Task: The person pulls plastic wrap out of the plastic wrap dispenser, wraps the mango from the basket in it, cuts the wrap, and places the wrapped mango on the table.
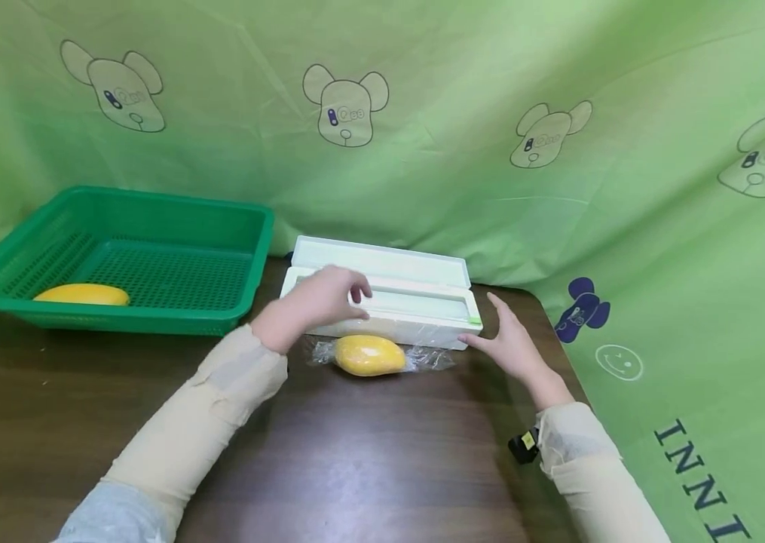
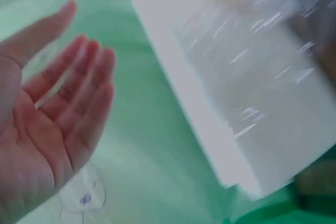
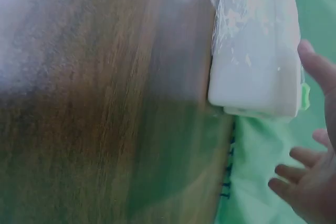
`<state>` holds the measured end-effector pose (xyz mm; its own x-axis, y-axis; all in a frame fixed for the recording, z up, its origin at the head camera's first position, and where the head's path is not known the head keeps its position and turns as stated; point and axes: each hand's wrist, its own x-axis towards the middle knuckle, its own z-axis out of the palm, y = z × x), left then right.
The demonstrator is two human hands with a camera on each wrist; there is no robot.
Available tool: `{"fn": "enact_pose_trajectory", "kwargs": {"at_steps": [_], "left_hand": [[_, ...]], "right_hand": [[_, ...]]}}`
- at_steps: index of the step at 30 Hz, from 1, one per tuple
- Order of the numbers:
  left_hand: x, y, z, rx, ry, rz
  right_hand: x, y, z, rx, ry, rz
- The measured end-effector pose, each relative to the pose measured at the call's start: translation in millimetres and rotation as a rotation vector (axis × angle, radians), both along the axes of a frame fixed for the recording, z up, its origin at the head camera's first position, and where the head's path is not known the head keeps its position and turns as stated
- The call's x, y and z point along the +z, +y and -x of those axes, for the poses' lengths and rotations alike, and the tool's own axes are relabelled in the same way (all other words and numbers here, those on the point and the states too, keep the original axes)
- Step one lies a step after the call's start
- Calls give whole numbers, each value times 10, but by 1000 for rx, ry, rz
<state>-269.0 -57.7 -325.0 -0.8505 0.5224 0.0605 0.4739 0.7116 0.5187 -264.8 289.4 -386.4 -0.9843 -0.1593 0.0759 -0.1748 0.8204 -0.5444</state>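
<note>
A white cling film dispenser box [image 1: 409,330] stands on the table with its long lid [image 1: 382,260] raised at the back. Close in front of it lies a yellow mango [image 1: 370,356] in clear cling film [image 1: 431,358], loose film spreading out at both ends. My left hand [image 1: 328,294] hovers over the box's left half, thumb and fingers apart and holding nothing. At the box's right end is my right hand [image 1: 514,343], fingers spread and thumb near the front corner, also without anything in it. A small green tab [image 3: 305,96] shows at that end in the right wrist view.
On the left stands a green plastic basket [image 1: 263,249] with another yellow mango [image 1: 84,294] inside. A green printed curtain [image 1: 436,181] hangs behind and right of the brown wooden table [image 1: 355,467]. The table's right edge runs close beside the right hand.
</note>
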Motion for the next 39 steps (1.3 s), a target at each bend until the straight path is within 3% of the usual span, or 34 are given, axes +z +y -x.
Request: {"fn": "enact_pose_trajectory", "kwargs": {"at_steps": [3, 6, 11, 15, 20, 23, 27, 34, 39], "left_hand": [[168, -1, 201, -60, -8, -59], [233, 66, 400, -112, -44, -89], [151, 394, 653, -194, -108, -74], [5, 723, 765, -214, -164, -109], [-160, 1080, 781, -238, -159, -123], [-223, 1279, 738, -265, -136, -85], [-288, 1475, 676, -250, -99, -12], [-299, 1625, 645, -200, -72, 58], [-230, 1706, 647, -242, -57, 71]], "right_hand": [[-30, 22, 65, 16, -67, 24], [-77, 26, 114, 47, -59, 10], [-156, 57, 152, 58, 5, -44], [-224, 75, 164, 71, 48, -74], [-286, 52, 144, 81, 57, -70], [-295, 32, 125, 78, 68, -61], [-271, 5, 112, 95, 95, -69], [-205, 18, 126, 103, 137, -97], [-153, 71, 154, 95, 149, -123]]}}
